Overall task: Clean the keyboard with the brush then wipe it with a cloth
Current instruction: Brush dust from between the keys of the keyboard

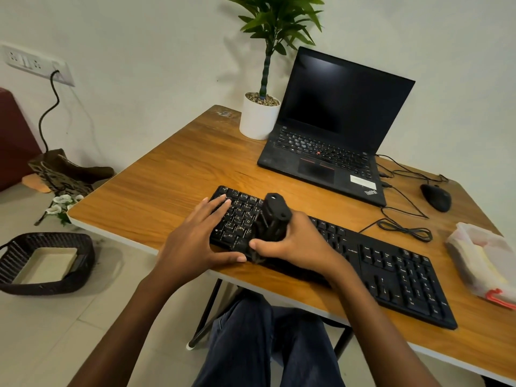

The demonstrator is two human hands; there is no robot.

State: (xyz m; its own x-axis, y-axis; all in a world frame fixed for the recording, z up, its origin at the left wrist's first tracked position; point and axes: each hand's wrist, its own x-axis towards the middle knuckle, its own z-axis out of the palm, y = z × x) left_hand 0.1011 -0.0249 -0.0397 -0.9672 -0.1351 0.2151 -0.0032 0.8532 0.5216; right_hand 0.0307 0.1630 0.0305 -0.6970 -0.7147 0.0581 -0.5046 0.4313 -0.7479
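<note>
Pale walls [145,51] are closing in a corner where a wooden table [167,177] is standing, and from where I am watching, the black keyboard [391,275] is lying slantwise along its near edge, running from ten o'clock down to four o'clock. An open laptop [329,152] is sitting beyond it at about one o'clock, with a white plant pot [258,118] at twelve, a mouse [436,197] at two and a clear plastic bag [480,258] at three, holding what may be folded cloths, though I cannot be sure. The keyboard is looking light and rigid, a flat plastic slab likely to skate on the smooth wood under a sideways stroke, so it is asking to be pinned at one end rather than lifted; its keycaps are probably the delicate part. The brush [275,216], dark and stubby with a thick handle, is looking hard in the body and soft at the working end, best taken round the handle. The person's left hand [192,238] is lying on the keyboard's ten o'clock end, fingers straight and slightly spread across the keys, thumb stretching along the near edge, pressing and not clutching. The right hand [301,244] is curling firmly round the brush, handle pointing up toward twelve o'clock, its blurred lower end meeting the keys just beside the left thumb.
</note>
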